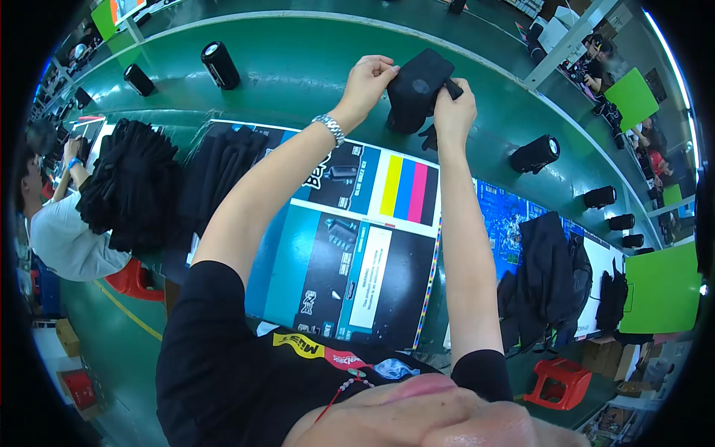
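Both my arms stretch forward over the green conveyor belt (pixel 313 48), to a black fabric pouch (pixel 418 83) that stands up with a rounded bulk. What fills it is hidden. My left hand (pixel 366 88) pinches the pouch's left edge between thumb and fingers. On the other side, my right hand (pixel 456 112) is closed on a short black flap or strap end at the pouch's edge. A black cylindrical speaker (pixel 220 65) stands on the belt to the left, and another speaker (pixel 535 153) leans or lies to the right.
Printed sheets (pixel 298 246) cover the table before me. Heaps of black pouches lie left (pixel 130 186) and right (pixel 547 276). More speakers (pixel 138 80) stand along the belt. A co-worker (pixel 71 231) sits at far left; a red stool (pixel 558 384) stands at lower right.
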A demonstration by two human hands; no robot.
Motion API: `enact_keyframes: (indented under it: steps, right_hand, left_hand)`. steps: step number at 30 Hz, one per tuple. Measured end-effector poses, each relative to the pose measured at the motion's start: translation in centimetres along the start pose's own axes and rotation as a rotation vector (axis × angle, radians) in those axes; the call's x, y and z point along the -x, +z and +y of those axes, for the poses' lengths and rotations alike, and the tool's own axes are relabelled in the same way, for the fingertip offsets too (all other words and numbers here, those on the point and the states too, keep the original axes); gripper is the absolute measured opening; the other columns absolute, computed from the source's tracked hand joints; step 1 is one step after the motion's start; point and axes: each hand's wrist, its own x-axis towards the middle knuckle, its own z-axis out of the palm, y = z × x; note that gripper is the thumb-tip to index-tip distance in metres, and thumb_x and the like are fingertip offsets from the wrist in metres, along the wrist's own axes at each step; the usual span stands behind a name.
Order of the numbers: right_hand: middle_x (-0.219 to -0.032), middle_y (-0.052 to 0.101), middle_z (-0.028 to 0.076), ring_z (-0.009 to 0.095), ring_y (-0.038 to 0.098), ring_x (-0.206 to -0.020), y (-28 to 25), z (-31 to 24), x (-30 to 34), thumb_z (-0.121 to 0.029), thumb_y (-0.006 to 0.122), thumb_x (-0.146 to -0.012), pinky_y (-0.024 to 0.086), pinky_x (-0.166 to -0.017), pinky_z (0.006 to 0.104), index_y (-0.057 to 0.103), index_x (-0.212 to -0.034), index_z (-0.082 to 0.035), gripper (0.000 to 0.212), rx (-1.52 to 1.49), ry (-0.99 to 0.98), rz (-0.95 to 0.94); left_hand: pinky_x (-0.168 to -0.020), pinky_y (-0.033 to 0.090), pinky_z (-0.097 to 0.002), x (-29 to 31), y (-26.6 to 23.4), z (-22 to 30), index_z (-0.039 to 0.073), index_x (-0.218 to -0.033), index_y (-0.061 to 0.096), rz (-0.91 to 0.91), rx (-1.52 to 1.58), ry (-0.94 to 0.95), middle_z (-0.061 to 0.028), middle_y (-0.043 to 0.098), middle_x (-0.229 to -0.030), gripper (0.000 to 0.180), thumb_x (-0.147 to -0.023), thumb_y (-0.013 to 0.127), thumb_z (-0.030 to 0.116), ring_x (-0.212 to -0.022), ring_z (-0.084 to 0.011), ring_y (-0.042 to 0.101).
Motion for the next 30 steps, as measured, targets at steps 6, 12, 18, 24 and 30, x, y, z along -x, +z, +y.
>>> enact_keyframes:
  steps: [6, 12, 18, 24, 30]
  right_hand:
    - [-0.068, 0.055, -0.002, 0.009, 0.050, -0.058, -0.5, 2.9, -4.3, -0.018, 0.062, -0.085, 0.037, -0.047, 0.0267, 0.063, -0.088, -0.009, 0.009, -0.313, 0.466, -0.307]
    - [-0.063, 0.054, 0.002, 0.013, 0.048, -0.046, -1.1, 9.1, -5.4, -0.014, 0.056, -0.084, 0.032, -0.039, 0.0272, 0.062, -0.082, 0.000, 0.015, -0.449, 0.808, -0.538]
    - [-0.058, 0.055, 0.005, 0.014, 0.049, -0.047, -2.9, 7.3, -5.3, -0.019, 0.062, -0.078, 0.035, -0.043, 0.0300, 0.065, -0.076, -0.002, 0.018, 0.021, 0.529, -0.515]
    - [-0.060, 0.058, 0.005, 0.013, 0.051, -0.048, -2.6, 6.9, -5.7, -0.020, 0.064, -0.075, 0.037, -0.044, 0.0300, 0.066, -0.076, -0.003, 0.017, 0.083, 0.433, -0.482]
    - [-0.059, 0.058, 0.004, 0.013, 0.050, -0.048, -5.3, 9.2, -5.0, -0.019, 0.065, -0.075, 0.036, -0.044, 0.0289, 0.068, -0.077, -0.003, 0.017, 0.072, 0.520, -0.517]
  left_hand:
    - [-0.070, 0.047, -0.0265, -0.1, 3.5, -2.5, -0.001, -0.098, 0.062, -0.043, 0.371, -0.559, -0.0065, 0.062, -0.095, 0.017, -0.092, 0.057, 0.014, -0.081, -0.0114, 0.058]
    - [-0.072, 0.051, -0.0281, -0.1, 4.8, -2.0, 0.000, -0.094, 0.059, -0.108, 0.561, -0.790, -0.0081, 0.061, -0.092, 0.012, -0.092, 0.055, 0.011, -0.082, -0.0155, 0.061]
    - [-0.081, 0.050, -0.0334, -2.7, 2.6, -1.1, -0.004, -0.106, 0.059, -0.417, -0.002, -0.780, -0.0131, 0.059, -0.105, 0.045, -0.086, 0.064, 0.036, -0.089, -0.0204, 0.060]
    - [-0.086, 0.047, -0.0324, -3.8, 7.7, -2.0, -0.001, -0.108, 0.058, -0.345, 0.497, -0.932, -0.0092, 0.063, -0.098, 0.043, -0.088, 0.062, 0.037, -0.091, -0.0174, 0.059]
    - [-0.072, 0.048, -0.0280, -0.1, 10.9, -4.4, 0.001, -0.086, 0.067, -0.161, 0.303, -0.723, -0.0077, 0.067, -0.086, 0.030, -0.093, 0.054, 0.027, -0.074, -0.0153, 0.060]
